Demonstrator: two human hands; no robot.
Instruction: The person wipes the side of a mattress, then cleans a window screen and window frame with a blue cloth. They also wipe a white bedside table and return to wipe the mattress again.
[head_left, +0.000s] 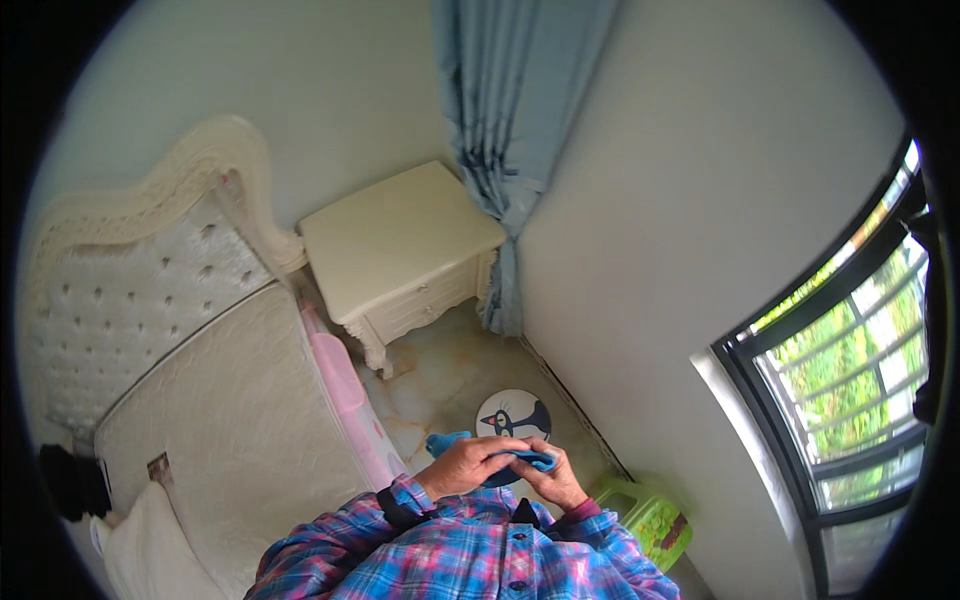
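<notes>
Both my hands are close together in front of my plaid shirt. My left hand (472, 463) and my right hand (551, 476) grip a folded blue cloth (540, 459) between them. Another blue end (448, 441) sticks out behind my left hand; whether it belongs to the same cloth I cannot tell. Beyond my hands, a round piece with a black cat picture (517, 411) shows near the floor, its lower part hidden by them.
A cream nightstand (405, 240) stands in the corner beside a tied blue curtain (502, 172). On the left is a bed with a bare-looking mattress (225, 420) and pink panel (341, 375). A green plastic stool (652, 525) stands at lower right, near a barred window (855, 360).
</notes>
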